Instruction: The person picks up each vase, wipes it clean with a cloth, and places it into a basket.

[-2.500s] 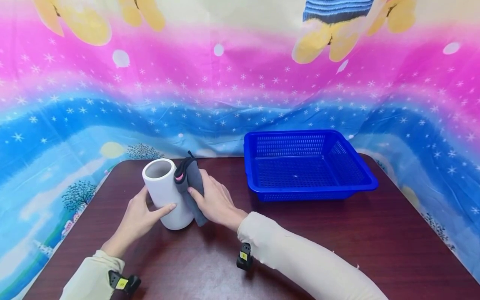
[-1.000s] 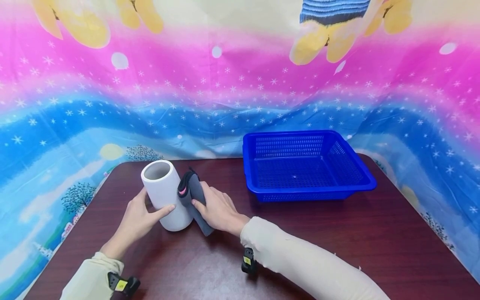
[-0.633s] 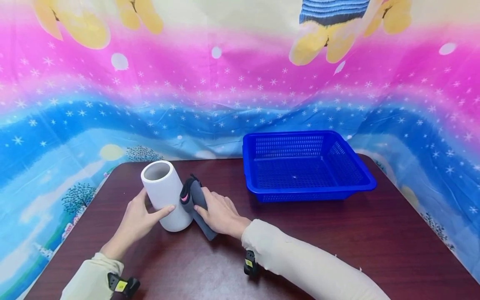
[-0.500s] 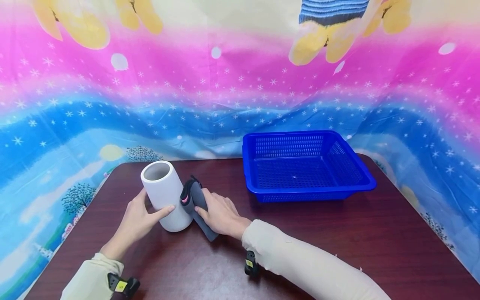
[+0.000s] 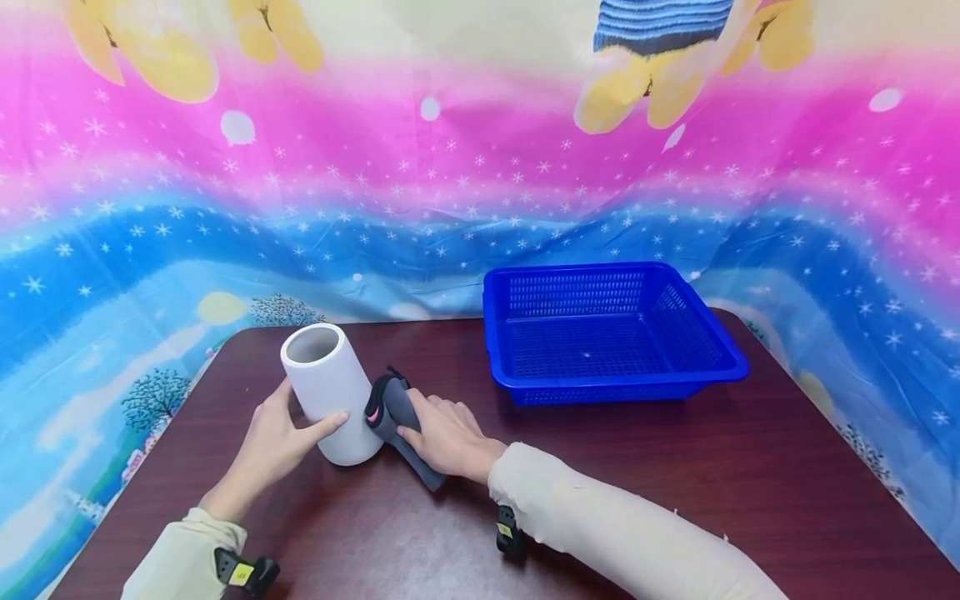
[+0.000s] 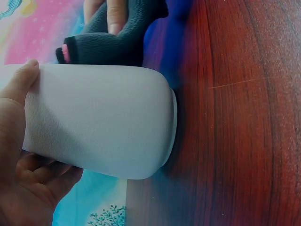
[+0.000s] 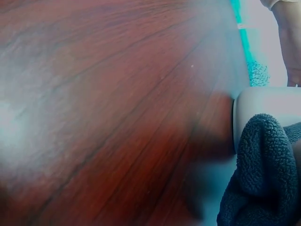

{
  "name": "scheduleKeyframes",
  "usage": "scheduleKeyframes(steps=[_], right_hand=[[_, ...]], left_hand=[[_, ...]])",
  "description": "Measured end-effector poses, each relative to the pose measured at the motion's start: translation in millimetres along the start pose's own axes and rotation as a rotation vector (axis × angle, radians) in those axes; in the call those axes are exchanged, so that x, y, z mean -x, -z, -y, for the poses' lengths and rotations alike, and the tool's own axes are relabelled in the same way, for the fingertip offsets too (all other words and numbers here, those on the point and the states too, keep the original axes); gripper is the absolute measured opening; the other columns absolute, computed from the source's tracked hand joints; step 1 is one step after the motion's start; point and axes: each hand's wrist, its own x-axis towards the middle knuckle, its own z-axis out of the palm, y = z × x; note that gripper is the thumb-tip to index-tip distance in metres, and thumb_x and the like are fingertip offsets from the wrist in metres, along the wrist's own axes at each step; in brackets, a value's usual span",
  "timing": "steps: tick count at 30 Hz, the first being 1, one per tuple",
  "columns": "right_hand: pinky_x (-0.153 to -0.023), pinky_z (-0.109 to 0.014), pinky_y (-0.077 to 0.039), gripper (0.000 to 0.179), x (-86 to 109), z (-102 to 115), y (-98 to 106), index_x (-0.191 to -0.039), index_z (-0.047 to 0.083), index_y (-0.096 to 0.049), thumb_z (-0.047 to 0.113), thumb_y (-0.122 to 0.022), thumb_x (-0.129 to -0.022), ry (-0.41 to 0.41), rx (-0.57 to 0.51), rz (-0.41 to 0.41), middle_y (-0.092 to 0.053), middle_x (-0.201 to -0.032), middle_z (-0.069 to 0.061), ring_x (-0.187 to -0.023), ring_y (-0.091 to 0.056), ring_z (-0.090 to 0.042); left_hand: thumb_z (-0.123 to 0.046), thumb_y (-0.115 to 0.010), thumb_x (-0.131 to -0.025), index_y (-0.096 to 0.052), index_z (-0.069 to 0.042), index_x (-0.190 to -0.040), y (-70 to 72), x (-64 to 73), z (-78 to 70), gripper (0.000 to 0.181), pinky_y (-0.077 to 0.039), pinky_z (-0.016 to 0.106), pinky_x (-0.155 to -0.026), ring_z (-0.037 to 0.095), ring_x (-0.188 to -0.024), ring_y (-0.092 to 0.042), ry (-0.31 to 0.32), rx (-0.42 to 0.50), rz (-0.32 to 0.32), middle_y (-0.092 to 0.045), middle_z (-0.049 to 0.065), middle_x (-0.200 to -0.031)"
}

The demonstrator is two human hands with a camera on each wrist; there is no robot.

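A white cylindrical vase (image 5: 336, 396) with an open top stands on the table at left of centre in the head view. My left hand (image 5: 279, 437) grips its left side, thumb across the front and fingers behind. On the vase's right side is a folded dark grey cloth (image 5: 405, 429) with black edging and a bit of pink. My right hand (image 5: 450, 437) holds this cloth against the lower part of the vase, thumb on the near face. In the left wrist view the cloth (image 6: 108, 44) lies along the vase wall (image 6: 103, 120). Fluffy cloth (image 7: 268, 160) overlaps the vase base in the right wrist view.
A blue perforated plastic basket (image 5: 615, 383) sits at the back right of the dark red-brown wooden table (image 5: 637, 475). Behind the table hangs a printed pink and blue curtain (image 5: 480, 183). Small black wrist cameras are strapped to both cream sleeves (image 5: 600, 508).
My right hand has moved the cloth down along the vase's right side, from near its rim toward its base. The left hand keeps its grip, and the vase stays in place.
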Motion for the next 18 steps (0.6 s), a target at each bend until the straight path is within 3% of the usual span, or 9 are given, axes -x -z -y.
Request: scheduleKeyframes(steps=[12,18], right_hand=[[-0.063,-0.027,-0.044,0.044,3.3,-3.2,-1.0,-0.137,0.02,-0.05,0.041,-0.062,-0.1,0.003,0.066,0.016,-0.067,-0.096,-0.003,-0.082,-0.063,-0.016],[-0.069,-0.031,-0.046,0.043,4.2,-4.4,-2.5,-0.136,0.02,-0.051,0.041,-0.062,-0.1,-0.008,0.094,0.039,-0.068,-0.1,-0.004,-0.085,-0.065,-0.018]], left_hand=[[-0.041,-0.079,-0.087,-0.042,-0.003,-0.146,0.9,1.0,-1.9,0.079,-0.055,0.06,-0.095,0.044,-0.119,-0.062,0.02,-0.011,0.014,-0.059,0.026,-0.136],[-0.043,-0.079,-0.086,-0.042,-0.003,-0.146,0.2,-0.2,-0.5,0.08,-0.055,0.061,-0.096,0.044,-0.12,-0.062,0.024,-0.026,0.012,-0.059,0.026,-0.136]])
